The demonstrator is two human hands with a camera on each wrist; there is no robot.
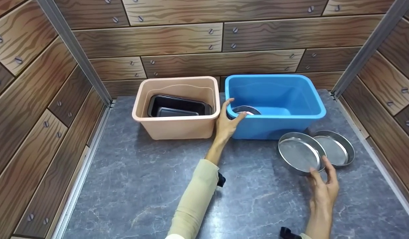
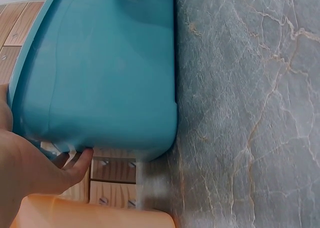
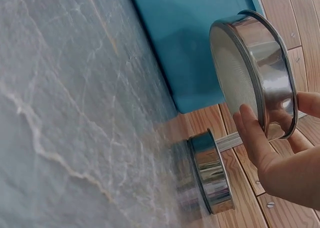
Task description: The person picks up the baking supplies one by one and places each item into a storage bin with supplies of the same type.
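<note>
My left hand [image 1: 226,124] grips the near left corner of the blue bin [image 1: 274,127], its thumb over the front rim. The left wrist view has the fingers [image 2: 80,165] curled against the bin's outer wall. With my right hand [image 1: 324,191] I hold a round metal sieve [image 1: 299,152] by its near right edge. It is tilted and raised off the floor, its fine mesh [image 3: 227,70] visible from below in the right wrist view. Behind it a second round sieve [image 1: 335,149] lies on the floor, partly covered in the head view. Another round metal rim [image 1: 246,109] shows inside the blue bin.
Left of the blue bin stands a peach bin [image 1: 177,127] with dark rectangular baking pans [image 1: 179,104] inside. The grey marbled surface [image 1: 141,189] is bounded by wood-patterned walls [image 1: 177,39] at the back and both sides.
</note>
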